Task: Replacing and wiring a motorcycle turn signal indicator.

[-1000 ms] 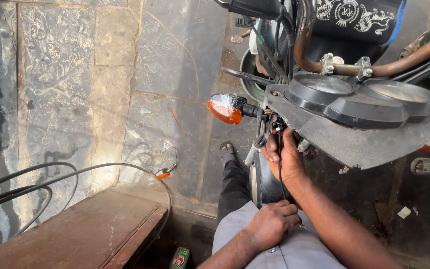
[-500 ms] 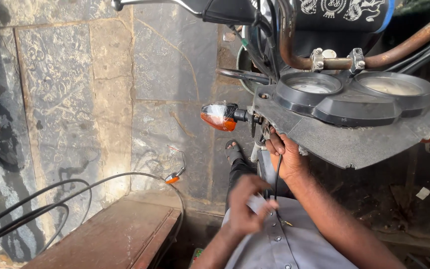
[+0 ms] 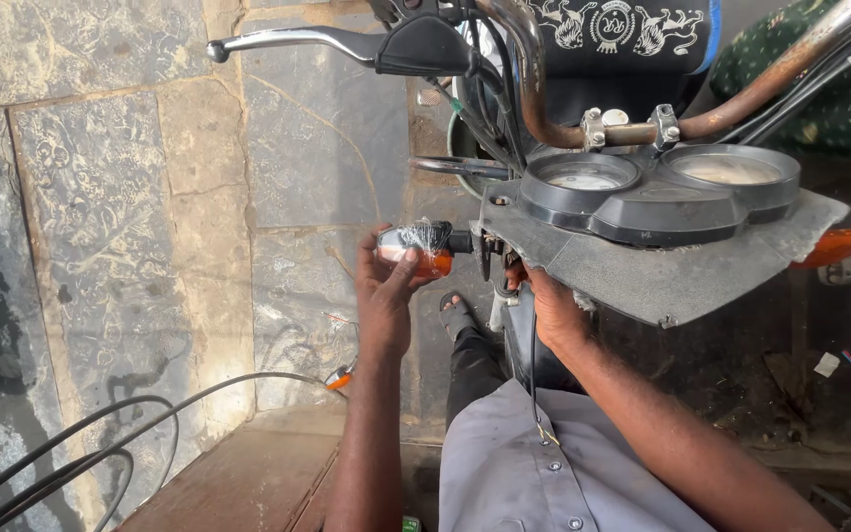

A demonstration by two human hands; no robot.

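My left hand [image 3: 384, 291] is raised and grips the orange turn-signal lamp [image 3: 416, 248] that sticks out on a short black stalk at the left of the motorcycle's instrument panel [image 3: 642, 212]. Fingers wrap its underside and the thumb lies on top. My right hand [image 3: 549, 305] reaches up under the grey panel plate, by the stalk's mount; its fingers are partly hidden behind the plate. A thin black wire [image 3: 534, 384] hangs down from there over my grey shirt.
Rusty handlebar [image 3: 741, 108] and brake lever [image 3: 297, 41] above. Second orange signal [image 3: 832, 246] at the right. Stone wall [image 3: 150, 197] to the left, black cables [image 3: 100, 433] on a wooden bench [image 3: 238, 483]. My sandalled foot [image 3: 457, 313] below.
My left hand rose from my lap to the orange signal lamp and took hold of it. The view tilted up, showing more of the handlebar and lever.
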